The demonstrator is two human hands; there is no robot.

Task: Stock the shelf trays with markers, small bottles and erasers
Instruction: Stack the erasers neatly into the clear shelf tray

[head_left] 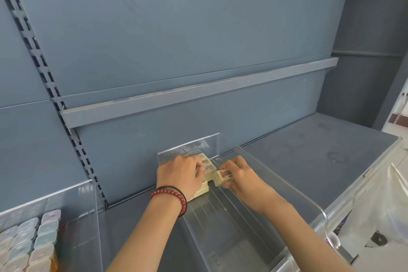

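Observation:
A clear plastic tray (260, 185) stands on the grey shelf (320, 146), and both my hands reach into its far end. Several cream erasers (208, 171) with brown print lie stacked against the tray's back left corner. My left hand (180, 174), with a red bead bracelet on the wrist, rests on top of that stack with curved fingers. My right hand (239, 174) pinches one more cream eraser (224, 178) and holds it just right of the stack, close to it.
A second clear tray (84, 216) at the lower left holds several small bottles with pale caps (28, 243). A white plastic bag (379, 216) lies past the shelf's right front edge. An upper shelf rail (198, 93) runs above the tray.

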